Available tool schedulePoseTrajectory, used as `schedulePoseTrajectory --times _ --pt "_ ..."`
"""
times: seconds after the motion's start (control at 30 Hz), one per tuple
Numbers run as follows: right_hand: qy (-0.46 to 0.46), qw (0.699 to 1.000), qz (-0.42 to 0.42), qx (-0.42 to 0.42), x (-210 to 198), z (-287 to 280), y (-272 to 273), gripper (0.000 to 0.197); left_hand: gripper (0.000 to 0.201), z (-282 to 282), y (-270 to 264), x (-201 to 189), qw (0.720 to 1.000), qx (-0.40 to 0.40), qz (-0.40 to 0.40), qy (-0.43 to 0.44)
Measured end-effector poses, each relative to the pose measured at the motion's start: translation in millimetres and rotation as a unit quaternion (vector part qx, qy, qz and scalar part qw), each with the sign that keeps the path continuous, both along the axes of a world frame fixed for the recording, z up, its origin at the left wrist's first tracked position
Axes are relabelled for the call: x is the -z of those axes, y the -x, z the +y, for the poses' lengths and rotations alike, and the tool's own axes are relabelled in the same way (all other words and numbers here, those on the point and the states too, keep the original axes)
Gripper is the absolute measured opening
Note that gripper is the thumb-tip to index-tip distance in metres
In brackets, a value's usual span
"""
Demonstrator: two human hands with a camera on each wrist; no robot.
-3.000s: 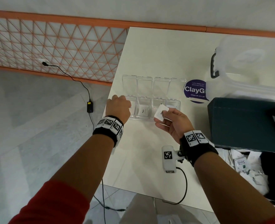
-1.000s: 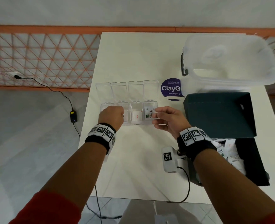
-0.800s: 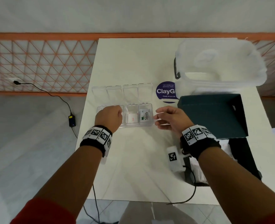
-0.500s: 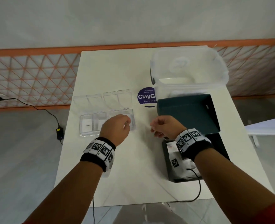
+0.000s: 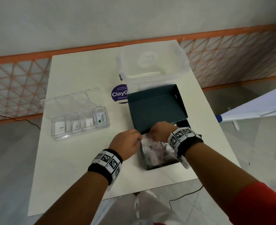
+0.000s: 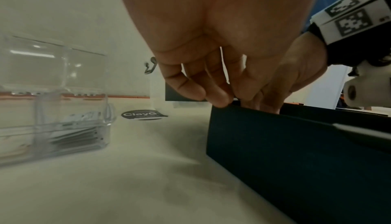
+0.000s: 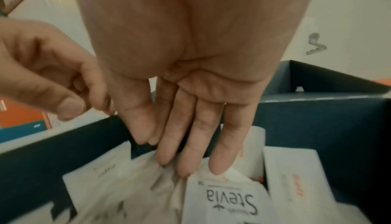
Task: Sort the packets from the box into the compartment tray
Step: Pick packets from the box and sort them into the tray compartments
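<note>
The dark box (image 5: 162, 165) stands on the table's right half with its lid (image 5: 156, 108) folded back, and white packets (image 5: 153, 151) lie loose inside. My right hand (image 7: 182, 165) reaches down into it with straight fingers; the fingertips touch the packets beside a Stevia packet (image 7: 230, 199). My left hand (image 6: 222, 100) is loosely curled, its fingertips resting on the box's left rim (image 6: 253, 110); I see nothing held in it. The clear compartment tray (image 5: 61, 137) sits to the left, lids up, with a packet in each compartment, a Stevia packet (image 5: 101, 119) in the rightmost.
A big clear storage bin (image 5: 151, 67) stands behind the box, with a round purple ClayG sticker (image 5: 119, 94) to its left. The white table (image 5: 78, 159) ends just in front of the box. A white board (image 5: 255, 108) juts in at the right.
The right hand let go of the Stevia packet in the tray's rightmost compartment. Both hands then moved right to the box, and the right hand went down among the packets.
</note>
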State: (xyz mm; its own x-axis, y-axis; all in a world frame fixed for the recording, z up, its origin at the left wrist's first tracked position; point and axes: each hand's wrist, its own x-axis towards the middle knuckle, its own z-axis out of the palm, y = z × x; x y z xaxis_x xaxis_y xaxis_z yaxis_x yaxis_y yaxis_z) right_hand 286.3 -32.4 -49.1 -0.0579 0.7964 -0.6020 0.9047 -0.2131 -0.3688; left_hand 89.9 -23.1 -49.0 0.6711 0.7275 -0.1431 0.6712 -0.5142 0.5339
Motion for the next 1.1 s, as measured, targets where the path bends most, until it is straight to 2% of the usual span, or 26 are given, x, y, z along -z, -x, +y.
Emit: schedulePoseTrajectory --times 0.17,0.3,0.37,0.5,0.6,0.67,0.77,0.9,1.03,1.1 --pt "0.013 1.0 -0.014 -0.011 10.6 -8.7 -12.2 0.025 0.016 -5.7 -13.8 2.3 0.999 0.038 0.005 -0.009" --pt "0.01 0.999 -0.035 -0.002 10.8 -14.3 -20.4 0.023 0.032 -12.1 -28.8 3.8 0.989 0.116 0.087 -0.013" --pt "0.026 0.998 -0.05 0.002 10.5 -18.7 -28.8 0.033 0.042 -15.8 -37.3 4.8 0.98 0.152 0.126 -0.012" --pt "0.073 0.992 -0.074 -0.07 4.0 -33.1 -40.7 0.034 0.055 -22.0 -51.9 11.4 0.961 0.201 0.187 -0.029" --pt "0.104 0.985 -0.082 -0.112 1.7 -38.6 -45.5 0.04 0.057 -22.6 -54.3 18.1 0.957 0.204 0.203 -0.037" --pt "0.113 0.984 -0.08 -0.11 2.0 -39.2 -47.7 0.038 0.058 -22.5 -53.8 21.4 0.956 0.203 0.207 -0.044" --pt "0.107 0.983 -0.093 -0.114 2.3 -42.1 -49.4 0.025 0.056 -22.6 -53.3 24.5 0.956 0.199 0.21 -0.047" --pt "0.099 0.983 -0.118 -0.102 8.3 -49.1 -44.4 0.031 0.053 -23.4 -52.8 27.8 0.962 0.187 0.197 -0.03" --pt "0.175 0.969 -0.103 -0.141 12.4 -37.4 -40.4 0.034 0.052 -24.5 -53.0 30.9 0.965 0.18 0.187 -0.027" --pt "0.177 0.966 -0.101 -0.159 17.2 -36.1 -36.8 0.023 0.052 -25.6 -53.2 32.0 0.965 0.179 0.189 -0.022"
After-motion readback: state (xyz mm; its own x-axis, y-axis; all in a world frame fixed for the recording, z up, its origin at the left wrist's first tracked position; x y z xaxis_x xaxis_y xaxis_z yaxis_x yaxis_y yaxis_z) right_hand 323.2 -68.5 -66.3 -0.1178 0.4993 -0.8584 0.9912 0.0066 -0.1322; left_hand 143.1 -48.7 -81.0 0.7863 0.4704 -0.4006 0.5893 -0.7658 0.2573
